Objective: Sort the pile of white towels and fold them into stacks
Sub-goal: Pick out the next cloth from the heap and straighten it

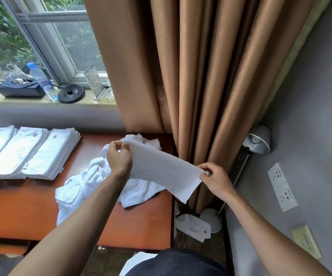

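On windowsill (93,103), tray (19,92) holds cables (14,72); towel (161,170) held stretched.

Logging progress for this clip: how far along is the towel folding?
Done: three folded stacks lie side by side on the table, at left. In hand: the left hand and right hand pinch opposite ends of one towel, held stretched. Left: a loose pile on the table and one stray towel on the floor.

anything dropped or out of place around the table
Yes: one white towel with a logo lies on the floor right of the table, by the lamp base and curtain, apart from the unfolded pile on the tabletop.
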A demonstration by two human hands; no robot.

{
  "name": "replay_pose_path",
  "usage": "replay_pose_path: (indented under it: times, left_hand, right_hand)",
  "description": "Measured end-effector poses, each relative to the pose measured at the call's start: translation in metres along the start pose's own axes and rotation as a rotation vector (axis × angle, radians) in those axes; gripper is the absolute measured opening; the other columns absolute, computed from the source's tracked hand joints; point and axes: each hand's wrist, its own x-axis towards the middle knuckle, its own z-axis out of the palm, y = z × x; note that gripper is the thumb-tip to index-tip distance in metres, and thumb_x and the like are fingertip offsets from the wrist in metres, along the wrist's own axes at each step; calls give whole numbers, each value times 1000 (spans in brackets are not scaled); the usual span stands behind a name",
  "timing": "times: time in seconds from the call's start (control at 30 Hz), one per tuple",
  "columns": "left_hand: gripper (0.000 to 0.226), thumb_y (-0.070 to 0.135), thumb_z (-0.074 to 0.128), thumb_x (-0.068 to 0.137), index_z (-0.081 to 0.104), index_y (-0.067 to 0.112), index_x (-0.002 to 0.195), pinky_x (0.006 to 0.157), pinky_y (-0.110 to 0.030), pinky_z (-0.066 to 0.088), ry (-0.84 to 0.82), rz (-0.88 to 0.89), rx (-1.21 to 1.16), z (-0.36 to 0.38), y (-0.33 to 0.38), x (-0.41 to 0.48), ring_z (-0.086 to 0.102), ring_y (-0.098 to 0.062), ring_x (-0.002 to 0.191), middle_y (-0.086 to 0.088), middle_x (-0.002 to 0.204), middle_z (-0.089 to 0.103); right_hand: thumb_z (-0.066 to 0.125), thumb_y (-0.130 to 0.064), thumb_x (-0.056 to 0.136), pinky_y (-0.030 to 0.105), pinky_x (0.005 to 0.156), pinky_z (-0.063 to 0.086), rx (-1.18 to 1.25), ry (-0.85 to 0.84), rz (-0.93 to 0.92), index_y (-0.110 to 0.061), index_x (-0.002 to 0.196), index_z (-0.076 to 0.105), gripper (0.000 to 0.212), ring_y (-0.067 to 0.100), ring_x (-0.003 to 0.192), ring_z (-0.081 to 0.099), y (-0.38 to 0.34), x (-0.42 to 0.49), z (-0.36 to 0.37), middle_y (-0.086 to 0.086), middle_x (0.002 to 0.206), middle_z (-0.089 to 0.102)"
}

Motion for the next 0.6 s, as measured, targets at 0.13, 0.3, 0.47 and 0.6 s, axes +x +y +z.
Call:
replay_pose_path:
  times: [0.13, 0.3, 0.47, 0.6]
  left_hand:
    - [7, 20, 57, 97, 62, 16, 98, 64, -19, 42, 1, -60, -28, 2, -6, -1, 56, -3, 77, 7, 91, 64]
    - [6, 17, 55, 98, 60, 18, 95, 64, -22, 43, -11, -76, -55, 3, -12, -2, 55, -6, 76, 7, 89, 63]
    - [19, 14, 54, 101, 54, 23, 84, 62, -22, 41, -31, -72, -51, 3, -15, -5, 51, -7, 74, 6, 87, 59]
    - [16, 11, 51, 103, 54, 18, 89, 65, -23, 43, -52, -97, -68, 3, -14, -8, 50, -8, 76, 3, 90, 58]
  right_hand:
    - [53, -18, 83, 8, 68, 48, 67, 45, 69, -39, 98, 74, 34, -3, 94, 66, 3, 4, 1, -22, 97, 73]
    - [48, -4, 93, 8, 75, 46, 169, 153, 104, -35, 103, 73, 41, -5, 99, 65, 2, 13, 5, -23, 103, 73]
    - [47, 6, 92, 7, 69, 48, 421, 303, 249, -25, 103, 68, 40, -4, 89, 70, 3, 22, 11, -5, 106, 76]
    - [57, 5, 98, 21, 79, 51, 610, 410, 357, -14, 111, 65, 24, 13, 94, 71, 2, 26, 15, 8, 108, 75]
